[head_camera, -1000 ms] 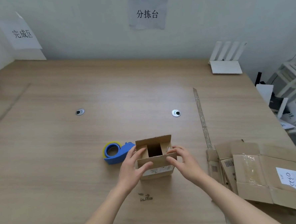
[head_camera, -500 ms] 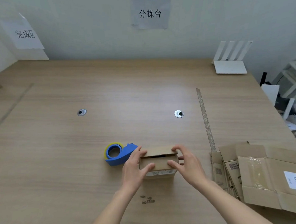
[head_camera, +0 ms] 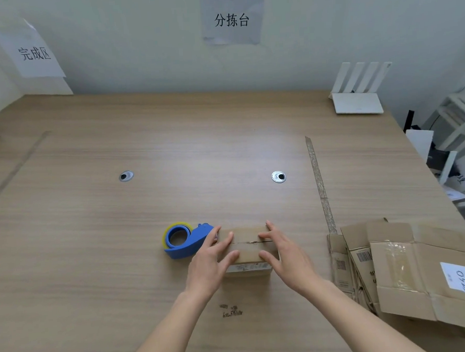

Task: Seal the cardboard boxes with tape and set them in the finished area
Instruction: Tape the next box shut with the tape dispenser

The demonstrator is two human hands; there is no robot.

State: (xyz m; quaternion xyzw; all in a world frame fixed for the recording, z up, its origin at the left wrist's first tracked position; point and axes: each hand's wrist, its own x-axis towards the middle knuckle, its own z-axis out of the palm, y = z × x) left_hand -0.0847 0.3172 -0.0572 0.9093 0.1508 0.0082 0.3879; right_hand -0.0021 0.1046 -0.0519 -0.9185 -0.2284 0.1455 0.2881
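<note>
A small cardboard box (head_camera: 247,243) stands on the wooden table (head_camera: 170,152), its top flaps folded down and meeting at a thin seam. My left hand (head_camera: 210,261) presses on the left part of the flaps with straight fingers. My right hand (head_camera: 286,257) presses on the right part the same way. A blue tape dispenser (head_camera: 186,240) with a yellowish roll lies just left of the box, close to my left fingers. A paper sign (head_camera: 32,52) on the far-left wall marks the finished area.
Flattened cardboard boxes (head_camera: 411,271) are piled at the right front of the table. A tape strip (head_camera: 319,181) runs along the table right of the box. A white router (head_camera: 358,97) stands at the back right. Two cable grommets (head_camera: 278,177) sit mid-table.
The box's flaps stood open a second ago. Both hands have folded them down and now hold them flat on top.
</note>
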